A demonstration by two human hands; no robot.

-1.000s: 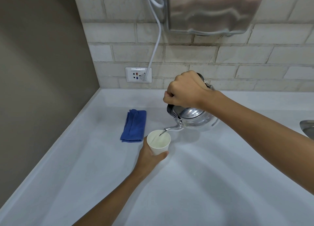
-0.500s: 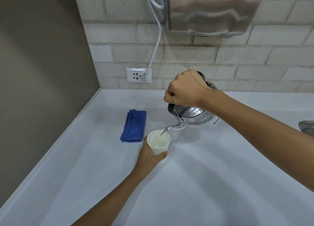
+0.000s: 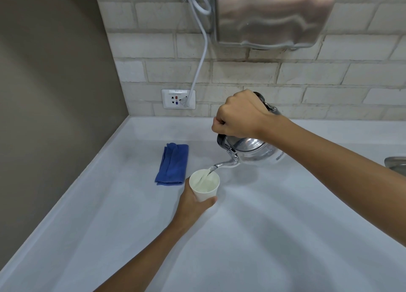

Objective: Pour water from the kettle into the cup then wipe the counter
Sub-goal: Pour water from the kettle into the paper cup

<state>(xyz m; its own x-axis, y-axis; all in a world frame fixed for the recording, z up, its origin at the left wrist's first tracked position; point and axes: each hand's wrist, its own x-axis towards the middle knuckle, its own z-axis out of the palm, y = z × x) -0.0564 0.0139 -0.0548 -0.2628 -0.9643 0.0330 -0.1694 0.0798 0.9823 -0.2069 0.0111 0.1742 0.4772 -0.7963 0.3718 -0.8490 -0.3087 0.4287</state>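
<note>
Kettle [image 3: 252, 150] shiny steel, tilted, R hand [image 3: 238, 115] fisted on handle; L hand [image 3: 193, 200] wraps white cup [image 3: 204, 185].

Kettle [image 3: 252, 151] spout now a bit higher over cup [image 3: 204, 185], water lvl up.

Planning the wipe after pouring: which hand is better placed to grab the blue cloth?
Probably the left hand: it holds the cup right beside the blue cloth. The right hand grips the kettle, farther away.
</note>
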